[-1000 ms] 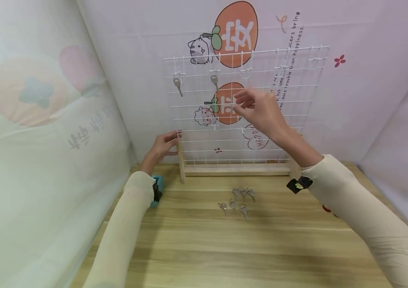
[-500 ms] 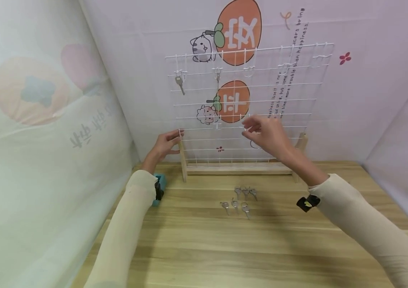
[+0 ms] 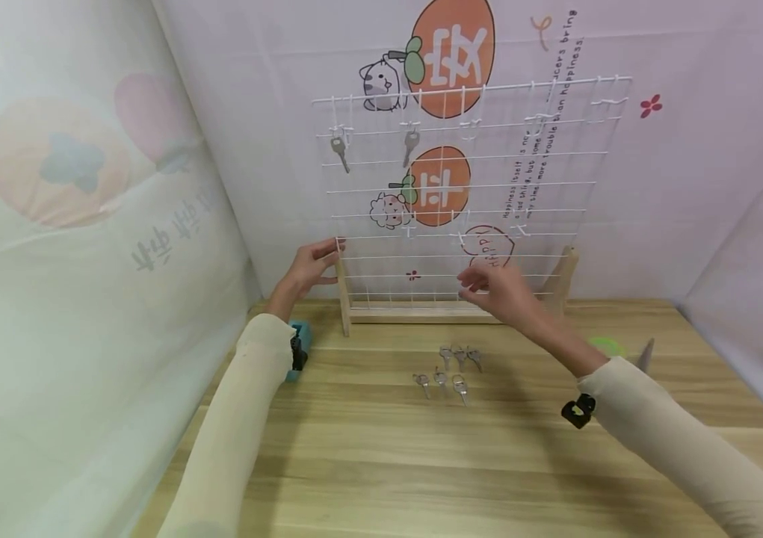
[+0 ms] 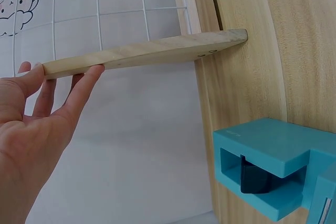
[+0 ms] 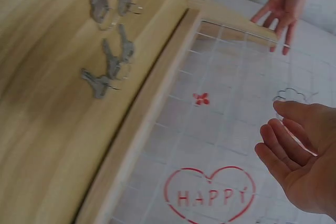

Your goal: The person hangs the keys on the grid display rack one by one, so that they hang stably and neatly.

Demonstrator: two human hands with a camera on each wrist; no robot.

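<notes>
Pale printed cloth (image 3: 280,157) is lining the back and left side, and a wood-grain table (image 3: 381,463) is spreading below. At left, a teal block (image 4: 262,140) with a black part is sitting on the table, partly hidden by the left sleeve (image 3: 233,426) in the head view. The left hand (image 3: 307,267) is holding the wire rack's wooden upright (image 3: 343,295) near its top, its grip clamped between thumb and fingers. The wire rack (image 3: 415,317) is standing before the cloth, with one key (image 3: 338,153) hanging at its upper left and a second key (image 3: 411,147) hanging to the right of that. Six loose keys (image 3: 459,387) are lying in two rows on the table in front. Rightward, the right hand (image 3: 498,291) is hovering before the rack's lower part, its grip holding nothing, thumb and loosely bent fingers apart. Farther right, a green item (image 3: 607,345) and a grey pointed item (image 3: 646,355) are showing beyond the right sleeve (image 3: 684,441).
</notes>
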